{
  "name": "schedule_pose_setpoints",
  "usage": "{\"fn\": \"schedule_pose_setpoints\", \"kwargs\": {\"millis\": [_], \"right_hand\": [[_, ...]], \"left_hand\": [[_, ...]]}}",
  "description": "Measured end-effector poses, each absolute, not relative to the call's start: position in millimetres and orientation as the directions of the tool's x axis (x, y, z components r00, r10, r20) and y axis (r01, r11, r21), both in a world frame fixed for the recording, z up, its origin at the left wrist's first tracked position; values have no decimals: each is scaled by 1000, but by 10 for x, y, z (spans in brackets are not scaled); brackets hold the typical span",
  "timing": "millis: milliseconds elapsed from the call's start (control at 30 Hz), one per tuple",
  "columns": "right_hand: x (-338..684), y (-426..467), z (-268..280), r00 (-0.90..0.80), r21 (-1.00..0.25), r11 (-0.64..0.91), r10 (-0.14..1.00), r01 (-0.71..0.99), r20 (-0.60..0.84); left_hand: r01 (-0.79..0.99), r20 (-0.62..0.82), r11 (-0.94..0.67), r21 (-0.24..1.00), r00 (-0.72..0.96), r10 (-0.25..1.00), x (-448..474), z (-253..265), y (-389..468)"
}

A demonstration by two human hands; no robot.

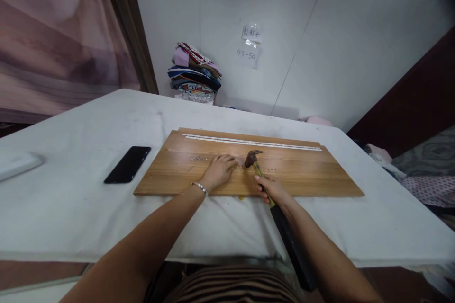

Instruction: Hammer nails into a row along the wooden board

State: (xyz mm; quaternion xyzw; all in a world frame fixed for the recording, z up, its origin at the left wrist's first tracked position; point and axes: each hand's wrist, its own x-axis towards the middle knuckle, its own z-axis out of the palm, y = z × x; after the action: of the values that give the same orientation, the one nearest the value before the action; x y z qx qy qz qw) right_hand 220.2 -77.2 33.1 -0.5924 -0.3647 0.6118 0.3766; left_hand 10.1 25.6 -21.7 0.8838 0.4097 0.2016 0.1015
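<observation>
My right hand (273,189) is wrapped around the upper handle of a claw hammer (289,241). The long black grip extends back toward me, while the rusty head (250,158) is over the middle of a brown wooden board (309,177). Just left of the head, my left hand (222,170) rests on the board with its fingertips drawn together; whatever they pinch is too small to make out. Loose nails (198,158) lie scattered beyond that hand to the left. To the right of the hammer, several small dark points (272,169) form a short row in the wood.
Two white measuring strips (252,142) run along the board's far side. A black phone (128,164) lies left of the board on the white-covered table (81,208). Folded cloths (195,73) are stacked by the wall, and a white object (17,164) sits at the far left.
</observation>
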Motion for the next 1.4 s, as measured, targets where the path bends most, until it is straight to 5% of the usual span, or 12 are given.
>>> {"fn": "schedule_pose_setpoints", "kwargs": {"millis": [1400], "right_hand": [[2206, -761, 406, -6, -900, -435, 900, 20, -435]], "left_hand": [[667, 291, -626, 404, 555, 779, 78, -178, 236]]}}
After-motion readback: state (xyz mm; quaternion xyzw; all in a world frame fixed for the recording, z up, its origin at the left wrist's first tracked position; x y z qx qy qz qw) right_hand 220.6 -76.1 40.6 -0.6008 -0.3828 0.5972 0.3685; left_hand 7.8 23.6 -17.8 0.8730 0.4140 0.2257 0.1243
